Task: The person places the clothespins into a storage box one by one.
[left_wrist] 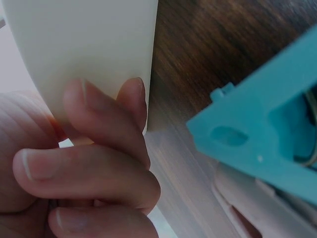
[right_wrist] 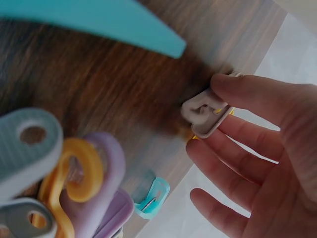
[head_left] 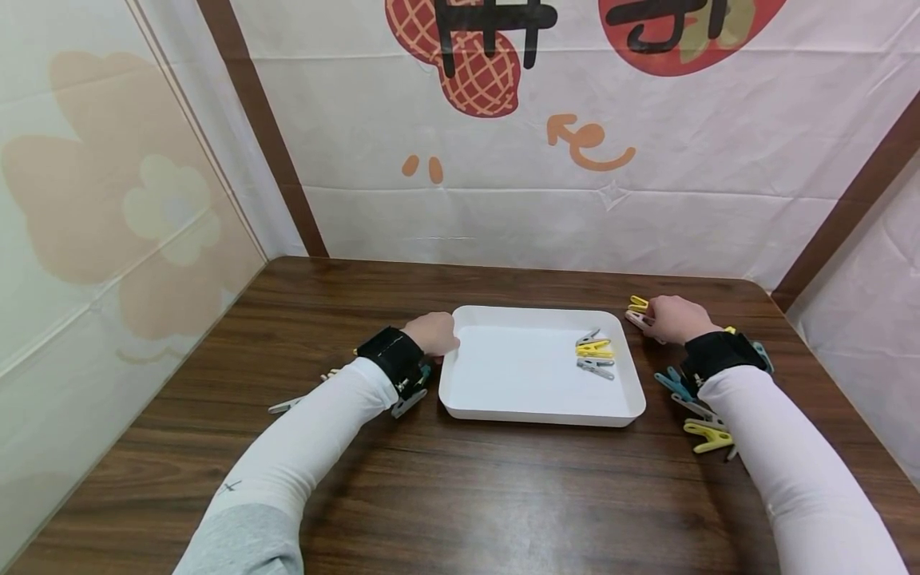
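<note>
My left hand [head_left: 431, 333] grips the left rim of a shallow white tray [head_left: 503, 375], its fingers curled against the outer wall [left_wrist: 94, 44]. Inside the tray's right half lie a yellow clothespin [head_left: 595, 350] and several grey ones [head_left: 596, 368]. At the table's far right, my right hand [head_left: 676, 319] pinches a greyish-pink clothespin [right_wrist: 205, 114] between thumb and fingers, low over the wood. A yellow clothespin [head_left: 637, 303] shows just beyond those fingers.
Under the right forearm lie more clothespins: a blue one [head_left: 673, 383], a yellow one [head_left: 707, 435] and grey ones. Others, including a grey one [head_left: 285, 405] and a teal one [left_wrist: 247, 129], lie around the left forearm. A printed cloth [head_left: 503, 216] hangs behind the table.
</note>
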`<state>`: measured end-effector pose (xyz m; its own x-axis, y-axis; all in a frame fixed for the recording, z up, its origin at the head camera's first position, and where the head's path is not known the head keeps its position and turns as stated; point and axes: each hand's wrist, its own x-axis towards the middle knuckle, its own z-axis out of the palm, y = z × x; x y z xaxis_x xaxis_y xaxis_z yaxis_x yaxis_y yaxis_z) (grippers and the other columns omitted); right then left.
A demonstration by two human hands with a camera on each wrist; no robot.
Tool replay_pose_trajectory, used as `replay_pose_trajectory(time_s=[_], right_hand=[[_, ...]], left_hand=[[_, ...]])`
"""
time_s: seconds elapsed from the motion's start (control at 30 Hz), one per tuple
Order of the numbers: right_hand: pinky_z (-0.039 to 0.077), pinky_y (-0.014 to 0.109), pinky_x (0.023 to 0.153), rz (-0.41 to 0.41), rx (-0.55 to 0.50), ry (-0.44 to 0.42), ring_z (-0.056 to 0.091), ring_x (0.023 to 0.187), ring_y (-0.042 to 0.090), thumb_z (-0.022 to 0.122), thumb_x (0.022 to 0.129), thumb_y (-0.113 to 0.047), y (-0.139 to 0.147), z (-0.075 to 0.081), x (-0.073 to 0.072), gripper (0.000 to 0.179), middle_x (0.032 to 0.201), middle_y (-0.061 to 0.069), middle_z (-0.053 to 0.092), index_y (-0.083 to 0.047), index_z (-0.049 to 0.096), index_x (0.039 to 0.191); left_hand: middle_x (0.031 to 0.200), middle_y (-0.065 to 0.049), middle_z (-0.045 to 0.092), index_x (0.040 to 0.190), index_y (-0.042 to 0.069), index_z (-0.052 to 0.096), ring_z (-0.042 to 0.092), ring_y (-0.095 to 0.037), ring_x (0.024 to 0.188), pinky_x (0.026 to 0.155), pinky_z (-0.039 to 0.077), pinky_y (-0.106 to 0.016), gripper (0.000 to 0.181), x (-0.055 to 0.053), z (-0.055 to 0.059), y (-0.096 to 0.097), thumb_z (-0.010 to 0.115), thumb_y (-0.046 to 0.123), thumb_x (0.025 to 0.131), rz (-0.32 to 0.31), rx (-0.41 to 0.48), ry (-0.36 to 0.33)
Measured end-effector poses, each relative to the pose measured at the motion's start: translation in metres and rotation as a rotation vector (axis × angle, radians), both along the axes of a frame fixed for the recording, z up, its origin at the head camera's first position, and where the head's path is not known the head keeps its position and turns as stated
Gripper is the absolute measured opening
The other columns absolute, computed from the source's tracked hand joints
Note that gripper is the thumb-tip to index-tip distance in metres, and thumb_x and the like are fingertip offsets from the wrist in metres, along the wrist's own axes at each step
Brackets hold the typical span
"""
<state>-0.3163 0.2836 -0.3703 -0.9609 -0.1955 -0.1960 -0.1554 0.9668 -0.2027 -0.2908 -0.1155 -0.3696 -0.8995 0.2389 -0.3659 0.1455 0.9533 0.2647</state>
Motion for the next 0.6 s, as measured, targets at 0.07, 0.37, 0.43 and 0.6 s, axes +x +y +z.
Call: replay_pose_trajectory(time_s=[0.07, 0.37, 0.43, 0.6], right_hand=[[0.043, 0.035, 0.057, -0.001, -0.002, -0.012, 0.054, 0.064, 0.022, 0.064, 0.091, -0.017, -0.0008, 0.0003, 0.0007, 0.022, 0.071, 0.008, 0.059, 0.004, 0.062, 0.096], [0.042, 0.035, 0.057, 0.0, -0.004, -0.002, 0.054, 0.064, 0.023, 0.064, 0.09, -0.015, 0.0, 0.0007, 0.0016, 0.021, 0.071, 0.008, 0.059, 0.006, 0.063, 0.096], [0.043, 0.035, 0.058, -0.001, -0.001, 0.014, 0.055, 0.065, 0.023, 0.065, 0.089, -0.016, 0.0006, 0.0014, 0.0023, 0.022, 0.072, 0.008, 0.06, 0.005, 0.064, 0.095], [0.045, 0.04, 0.062, -0.005, -0.005, 0.072, 0.054, 0.069, 0.025, 0.068, 0.086, -0.017, 0.0017, 0.005, 0.0039, 0.026, 0.078, 0.01, 0.062, 0.005, 0.063, 0.099]], left_hand=[[0.062, -0.007, 0.063, 0.101, -0.003, 0.064, 0.056, -0.017, 0.055, 0.053, 0.041, -0.027, 0.022, 0.0007, 0.0002, -0.0004, 0.049, 0.013, 0.098, 0.0, -0.004, 0.001], [0.063, -0.007, 0.063, 0.104, -0.004, 0.063, 0.056, -0.016, 0.053, 0.052, 0.04, -0.026, 0.023, -0.0004, -0.0005, -0.0004, 0.049, 0.013, 0.098, -0.005, -0.008, 0.004], [0.062, -0.007, 0.063, 0.103, -0.004, 0.063, 0.055, -0.016, 0.053, 0.052, 0.04, -0.026, 0.022, -0.0003, -0.0003, -0.0002, 0.049, 0.012, 0.098, -0.008, -0.007, 0.003], [0.06, -0.007, 0.062, 0.102, -0.004, 0.063, 0.053, -0.015, 0.051, 0.05, 0.039, -0.026, 0.022, 0.0013, 0.002, 0.0003, 0.048, 0.011, 0.097, -0.011, -0.006, 0.004]])
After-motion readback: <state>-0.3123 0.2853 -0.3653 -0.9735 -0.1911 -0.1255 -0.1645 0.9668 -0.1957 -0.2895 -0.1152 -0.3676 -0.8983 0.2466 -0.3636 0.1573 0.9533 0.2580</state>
